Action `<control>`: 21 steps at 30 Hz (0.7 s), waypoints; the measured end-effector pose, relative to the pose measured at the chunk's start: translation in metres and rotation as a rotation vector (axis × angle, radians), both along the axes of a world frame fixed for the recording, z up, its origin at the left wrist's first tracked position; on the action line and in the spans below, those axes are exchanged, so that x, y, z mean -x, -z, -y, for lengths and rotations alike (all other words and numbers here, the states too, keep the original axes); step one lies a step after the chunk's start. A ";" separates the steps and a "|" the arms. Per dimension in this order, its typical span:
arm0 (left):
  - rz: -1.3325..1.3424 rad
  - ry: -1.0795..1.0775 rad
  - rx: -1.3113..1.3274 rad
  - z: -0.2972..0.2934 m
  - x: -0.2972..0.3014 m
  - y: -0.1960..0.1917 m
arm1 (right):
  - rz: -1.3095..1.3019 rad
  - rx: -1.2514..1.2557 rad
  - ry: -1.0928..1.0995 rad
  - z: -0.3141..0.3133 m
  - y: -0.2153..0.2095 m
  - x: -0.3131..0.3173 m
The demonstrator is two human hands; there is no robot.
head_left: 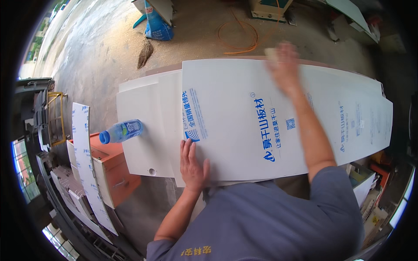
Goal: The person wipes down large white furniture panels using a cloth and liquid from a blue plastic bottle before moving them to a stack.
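Note:
A large white panel [226,113] with blue print lies across the stack in front of me. My left hand [193,167] rests flat at the panel's left edge, near its front corner, fingers stretched out and holding nothing. Toward the far edge, my right hand [285,69] is smeared by motion over the panel. It grips a small pale tan block [271,55], whose exact kind the blur hides. Left of the panel, a clear plastic bottle [122,131] with a blue cap lies on its side on the white boards [148,104] below.
An orange cabinet [115,172] and an upright narrow printed board [85,148] stand at the left. On the far floor are a coiled orange hose [237,39], a blue bag [156,26] and a brush head [145,53]. Machinery [41,117] lines the left side.

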State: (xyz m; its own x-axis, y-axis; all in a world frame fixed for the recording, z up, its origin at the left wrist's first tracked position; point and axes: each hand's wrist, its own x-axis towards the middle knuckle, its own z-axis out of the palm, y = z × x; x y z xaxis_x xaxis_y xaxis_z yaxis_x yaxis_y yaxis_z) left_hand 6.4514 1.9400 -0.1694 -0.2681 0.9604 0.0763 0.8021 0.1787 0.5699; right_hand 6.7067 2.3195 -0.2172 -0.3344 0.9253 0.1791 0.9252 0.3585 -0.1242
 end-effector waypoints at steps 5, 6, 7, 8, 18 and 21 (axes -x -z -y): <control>-0.100 0.054 0.111 -0.014 -0.001 -0.004 | -0.175 0.222 -0.515 0.069 -0.034 0.273; -0.120 0.041 0.117 -0.012 -0.004 -0.002 | -0.204 0.147 -0.537 0.082 -0.026 0.280; -0.137 0.023 0.134 -0.006 -0.010 -0.002 | -0.230 0.082 -0.563 0.090 -0.015 0.271; -0.148 0.025 0.144 0.005 -0.015 -0.004 | -0.241 0.092 -0.523 0.083 -0.014 0.244; -0.115 0.051 0.102 0.027 -0.034 -0.008 | 0.149 -0.032 0.378 0.001 -0.004 -0.330; -0.018 0.046 0.017 0.029 -0.031 0.000 | 0.498 0.060 0.593 0.004 0.005 -0.387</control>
